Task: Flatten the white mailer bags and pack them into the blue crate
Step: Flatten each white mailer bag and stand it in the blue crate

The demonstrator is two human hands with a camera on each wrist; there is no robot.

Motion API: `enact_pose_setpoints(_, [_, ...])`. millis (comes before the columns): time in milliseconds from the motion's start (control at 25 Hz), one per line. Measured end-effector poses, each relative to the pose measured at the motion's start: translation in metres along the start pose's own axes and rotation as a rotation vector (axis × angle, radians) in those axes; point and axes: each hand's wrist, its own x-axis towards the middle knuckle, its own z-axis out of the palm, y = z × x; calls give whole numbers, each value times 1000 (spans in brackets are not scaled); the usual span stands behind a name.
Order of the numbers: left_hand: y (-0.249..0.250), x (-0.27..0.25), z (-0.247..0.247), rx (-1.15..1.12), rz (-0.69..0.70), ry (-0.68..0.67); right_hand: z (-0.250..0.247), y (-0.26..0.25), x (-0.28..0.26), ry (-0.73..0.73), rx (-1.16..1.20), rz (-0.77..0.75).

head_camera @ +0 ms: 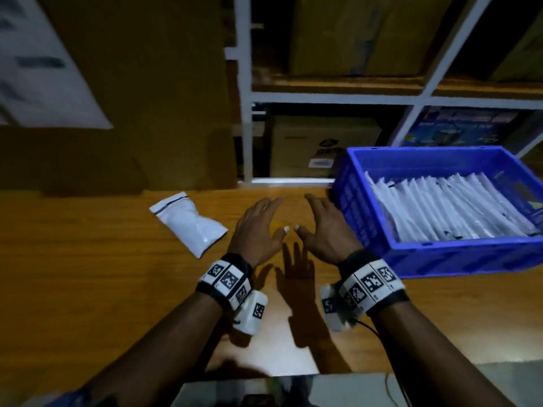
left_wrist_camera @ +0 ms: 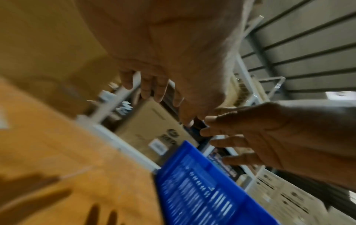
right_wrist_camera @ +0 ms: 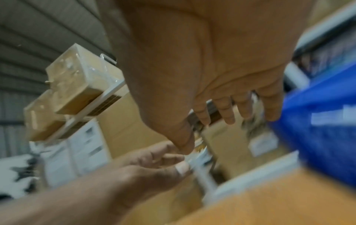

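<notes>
Both hands hung over the bare wooden table (head_camera: pixel 88 289), palms down and holding nothing. The left hand (head_camera: pixel 258 227) had its fingers straight and slightly spread; the right hand (head_camera: pixel 326 230) matched it, thumbs nearly meeting between them. The wrist views were smeared, so I could not tell for certain whether either palm touched the wood, though the shadow beneath them suggested they were just above it.

One white mailer bag (head_camera: pixel 189 223) lay loose on the table, just to the left of the left hand and apart from it. It looked puffy in the middle, with a dark seal strip across its far end and a crease towards the near corner. The blue crate (head_camera: pixel 352 207) stood on the table just beside the right hand, already filled with a row of flattened bags (head_camera: pixel 446 210) standing on edge.

The loose bag looked light, soft and slick, likely to slide under a push instead of staying put. A flat palm on its swollen middle, pressing air towards the seal, would probably flatten it best. For lifting, pinching a sealed edge or corner seemed safer than grabbing the slippery middle.
</notes>
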Motion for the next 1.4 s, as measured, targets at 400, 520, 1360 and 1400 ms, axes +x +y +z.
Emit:
enact_pose_setpoints(400, [-185,-68,-35,70,-322,-38,165,-111,-14,-290,0,-97])
enact_pose_setpoints(520, [-210,-63,-40,32,-387,-25,203,-136,15,-289,-68,-134])
enact_pose_setpoints(1360, [-250,-12,-46,621,-170,-270,243,-105,88,-265,-135,-333])
enact_pose_setpoints(1400, [-248,-15,-43,631,-160,-301,235,-97,78,-245,-127,-349])
